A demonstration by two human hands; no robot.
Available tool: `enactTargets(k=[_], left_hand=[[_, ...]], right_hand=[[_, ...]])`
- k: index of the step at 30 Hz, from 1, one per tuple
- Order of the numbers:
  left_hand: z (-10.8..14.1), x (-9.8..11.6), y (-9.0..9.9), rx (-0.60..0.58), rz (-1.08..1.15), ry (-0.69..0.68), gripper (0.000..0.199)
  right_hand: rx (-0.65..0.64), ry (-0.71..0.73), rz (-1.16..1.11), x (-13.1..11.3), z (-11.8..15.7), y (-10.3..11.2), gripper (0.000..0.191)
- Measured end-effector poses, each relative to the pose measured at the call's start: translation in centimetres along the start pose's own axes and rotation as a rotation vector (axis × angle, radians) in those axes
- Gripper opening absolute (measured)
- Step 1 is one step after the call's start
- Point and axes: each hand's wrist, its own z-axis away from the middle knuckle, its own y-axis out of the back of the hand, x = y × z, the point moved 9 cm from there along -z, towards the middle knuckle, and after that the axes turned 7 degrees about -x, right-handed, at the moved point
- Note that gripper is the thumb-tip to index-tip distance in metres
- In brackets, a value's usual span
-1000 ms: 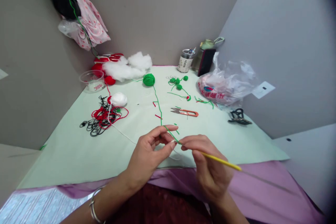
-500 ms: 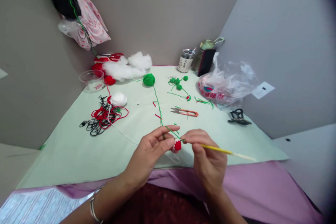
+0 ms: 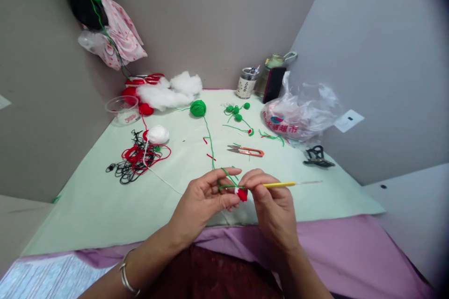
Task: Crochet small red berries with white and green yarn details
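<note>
My left hand [image 3: 206, 196] is closed in a pinch at the left side of a small red and white crochet piece [image 3: 242, 195]. Its index finger is stretched out with green yarn [image 3: 229, 176] over it. My right hand [image 3: 272, 201] grips a yellow-handled crochet hook [image 3: 280, 185] between thumb and fingers. The hook lies nearly level, one metal end pointing right; its other end is at the piece, where green yarn crosses it. Fingers partly hide that working end. The green strand runs back to a green yarn ball [image 3: 198, 108].
Orange thread snips [image 3: 245, 151] lie beyond my hands. To the left are tangled black and red cords [image 3: 135, 159], a white yarn ball [image 3: 158, 134] and white stuffing [image 3: 168, 91]. Small green crochet balls [image 3: 237, 117], a plastic bag [image 3: 298, 112] and a black claw clip [image 3: 317, 156] are rightward.
My right hand has shifted slightly left and the hook has turned closer to level. The crochet piece has moved a little right and shows more white. Green yarn now crosses the hook near my left fingers.
</note>
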Motion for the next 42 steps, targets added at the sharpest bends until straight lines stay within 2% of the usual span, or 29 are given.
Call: enactTargets(k=[4, 6, 11, 13, 17, 20, 24, 29, 35, 40, 42], left_hand=[[0.1, 1.2, 1.0, 0.119, -0.192, -0.075, 0.042], [0.1, 1.9, 1.2, 0.148, -0.281, -0.128, 0.04], [-0.2, 2.2, 1.0, 0.106, -0.333, -0.142, 0.043], [-0.2, 2.1, 1.0, 0.103, -0.337, -0.136, 0.044], [-0.2, 2.0, 0.8, 0.073, -0.294, -0.115, 0.049], [-0.1, 2.2, 0.8, 0.051, -0.301, -0.115, 0.041], [0.2, 3.3, 1.0, 0.067, -0.432, -0.202, 0.025], [0.6, 4.1, 2.2, 0.116, -0.456, -0.243, 0.023], [0.2, 3.0, 2.4, 0.092, -0.336, -0.188, 0.027], [-0.7, 1.2, 1.0, 0.104, -0.342, -0.126, 0.034], [-1.0, 0.7, 0.1, 0.069, -0.359, -0.111, 0.041]], right_hand=[[-0.01, -0.034, 0.061, 0.0, -0.3, -0.3, 0.017], [-0.023, -0.086, 0.002, 0.5, -0.4, -0.6, 0.016], [0.003, -0.205, -0.244, 1.8, -0.6, -1.0, 0.008], [0.019, -0.247, -0.281, 2.1, -0.7, -1.1, 0.006], [0.036, -0.29, -0.277, 2.4, -0.8, -0.9, 0.015], [0.051, -0.311, -0.286, 2.5, -0.7, -0.7, 0.019], [0.065, -0.322, -0.312, 2.6, -0.7, -0.6, 0.019], [0.049, -0.347, -0.325, 2.4, -0.6, -0.7, 0.02], [0.064, -0.366, -0.396, 2.6, -0.4, -0.6, 0.022], [0.126, -0.277, -0.32, 2.2, -0.6, 0.1, 0.015], [0.15, -0.222, -0.253, 1.7, -0.6, 0.5, 0.012]])
